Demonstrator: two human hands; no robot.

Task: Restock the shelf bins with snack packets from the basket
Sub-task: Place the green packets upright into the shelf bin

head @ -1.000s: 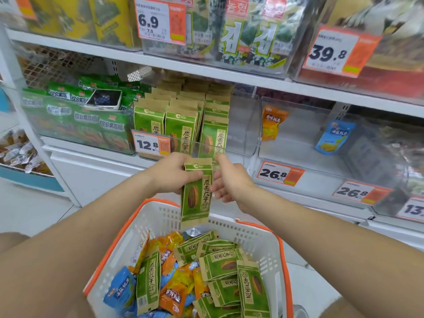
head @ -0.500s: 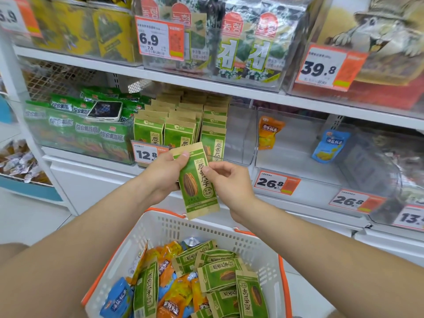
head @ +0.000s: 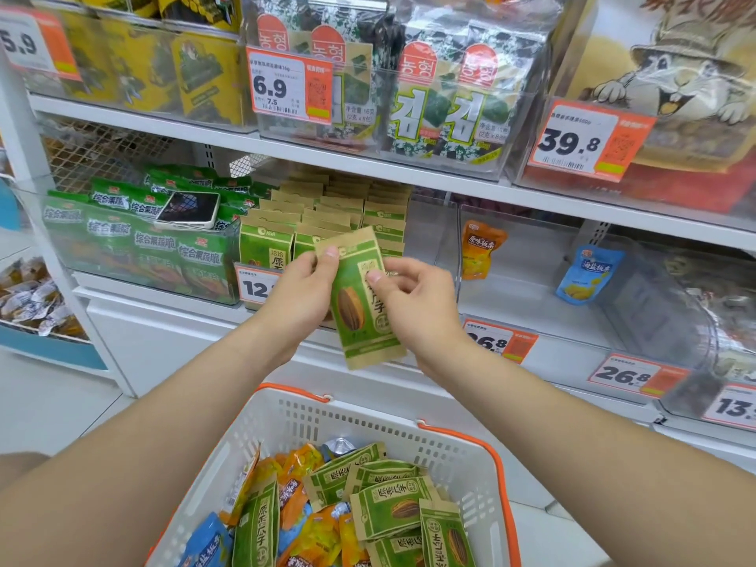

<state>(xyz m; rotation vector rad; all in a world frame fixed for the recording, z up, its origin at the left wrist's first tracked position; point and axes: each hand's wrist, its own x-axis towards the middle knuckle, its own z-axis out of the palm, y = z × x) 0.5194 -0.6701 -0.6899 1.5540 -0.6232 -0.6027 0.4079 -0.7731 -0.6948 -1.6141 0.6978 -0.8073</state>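
I read this as mid-placement: left hand (head: 302, 292) and right hand (head: 413, 308) both pinch the green seed packet (head: 362, 317), tilted, just before its matching bin (head: 429, 243), above the basket (head: 368, 425); next move needs it straightened and slotted in front.

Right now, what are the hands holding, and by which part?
Both hands hold one green seed packet: the left hand pinches its upper left edge, the right hand its upper right edge.

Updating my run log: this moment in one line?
left hand, right hand pinch green packet | held before matching bin | basket below
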